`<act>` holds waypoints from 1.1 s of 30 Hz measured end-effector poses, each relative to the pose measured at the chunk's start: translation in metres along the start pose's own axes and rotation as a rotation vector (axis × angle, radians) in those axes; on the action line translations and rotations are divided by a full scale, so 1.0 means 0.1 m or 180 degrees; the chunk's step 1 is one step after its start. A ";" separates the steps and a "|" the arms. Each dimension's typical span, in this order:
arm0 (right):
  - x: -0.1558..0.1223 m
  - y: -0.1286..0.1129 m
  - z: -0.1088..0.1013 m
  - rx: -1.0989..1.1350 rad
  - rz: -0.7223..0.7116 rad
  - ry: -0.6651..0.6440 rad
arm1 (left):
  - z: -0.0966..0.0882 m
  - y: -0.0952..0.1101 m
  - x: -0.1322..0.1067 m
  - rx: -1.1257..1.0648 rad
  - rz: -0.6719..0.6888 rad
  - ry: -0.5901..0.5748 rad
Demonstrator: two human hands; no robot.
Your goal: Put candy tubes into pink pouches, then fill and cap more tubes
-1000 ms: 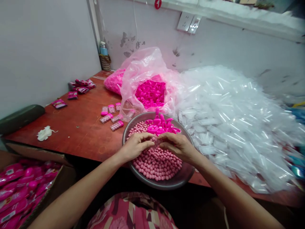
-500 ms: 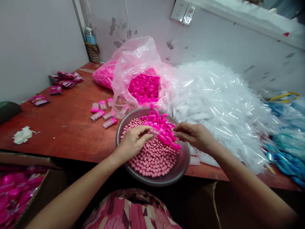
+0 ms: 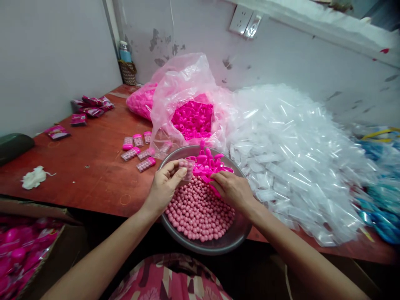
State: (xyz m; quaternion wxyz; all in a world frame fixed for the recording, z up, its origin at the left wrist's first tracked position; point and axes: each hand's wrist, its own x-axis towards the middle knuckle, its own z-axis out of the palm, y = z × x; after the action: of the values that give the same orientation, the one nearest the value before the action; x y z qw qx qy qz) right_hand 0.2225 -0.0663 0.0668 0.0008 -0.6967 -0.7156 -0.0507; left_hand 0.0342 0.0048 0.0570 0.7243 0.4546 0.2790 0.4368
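My left hand point(image 3: 164, 183) pinches a small clear plastic case point(image 3: 186, 168) filled with pink beads, tilted upright over the left part of a metal bowl point(image 3: 242, 233). Over the bowl's right side, my right hand point(image 3: 234, 189) has its fingers closed at the pile of bright pink plastic caps point(image 3: 208, 162), on what looks like one cap point(image 3: 215, 191); the fingertips partly hide it. Round pink beads point(image 3: 200, 216) fill the front of the bowl, and the caps lie on top of them toward the back.
Several filled cases point(image 3: 145, 163) lie left of the bowl. Behind it, a pink plastic bag point(image 3: 196, 71) stands open with caps inside. Clear empty cases point(image 3: 290, 146) are heaped at right. Pink packets point(image 3: 58, 132) lie far left. A carton point(image 3: 70, 246) of pink items stands lower left.
My left hand has moved slightly left with the case, which now stands more upright. My right hand has moved left and down onto the caps. The view has shifted slightly.
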 end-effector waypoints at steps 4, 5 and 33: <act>0.16 -0.11 0.07 -0.0091 0.0045 -0.0214 | 0.00 0.00 -0.02 0.0088 0.0024 -0.0133; 0.19 -0.11 0.08 -0.0075 0.0060 -0.0277 | 0.00 0.00 -0.02 0.0107 0.0032 -0.0142; -0.08 -0.24 -0.39 0.1959 -0.0792 0.0426 | -0.03 0.01 -0.22 0.2479 0.1414 -0.0885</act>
State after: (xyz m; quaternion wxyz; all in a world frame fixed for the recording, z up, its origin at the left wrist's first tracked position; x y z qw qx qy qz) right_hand 0.1957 -0.0775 0.1036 0.2518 -0.5661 -0.7753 0.1223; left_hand 0.0218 -0.0130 0.0566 0.4193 0.7955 0.2184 0.3790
